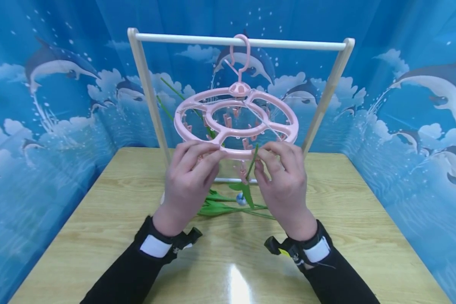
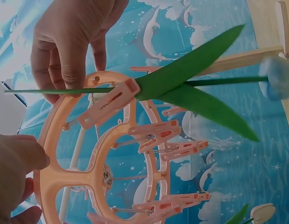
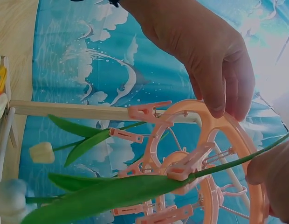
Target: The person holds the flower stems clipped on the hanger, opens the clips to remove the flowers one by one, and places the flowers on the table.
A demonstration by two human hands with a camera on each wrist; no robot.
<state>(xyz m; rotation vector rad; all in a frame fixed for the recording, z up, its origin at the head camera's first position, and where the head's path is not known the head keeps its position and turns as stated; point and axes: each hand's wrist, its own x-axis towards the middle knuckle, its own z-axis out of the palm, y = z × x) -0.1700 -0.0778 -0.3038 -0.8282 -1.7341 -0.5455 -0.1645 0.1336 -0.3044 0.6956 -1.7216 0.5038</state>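
Note:
A round pink clip hanger [image 1: 235, 154] hangs by its hook from a white rail. My left hand [image 1: 190, 181] grips the near rim on the left, thumb and fingers on either side of it. On the rim's right my right hand [image 1: 283, 179] holds it beside a green stem [image 3: 228, 164]. That stem belongs to a blue tulip [image 2: 277, 79], head down, pinched in a pink clip [image 2: 109, 103] with its leaves [image 2: 196, 60] below. A white tulip [image 3: 42, 152] hangs from another clip [image 3: 127, 135]. Part of the right fingers is hidden behind the rim.
The rack has a white top rail [image 1: 190, 39] and wooden side posts [image 1: 328, 97]. More green stems and leaves [image 1: 216, 207] lie on the wooden table [image 1: 118, 202]. Several pink clips [image 2: 172, 205] dangle below the hanger. A dolphin-print curtain [image 1: 72, 126] surrounds the table.

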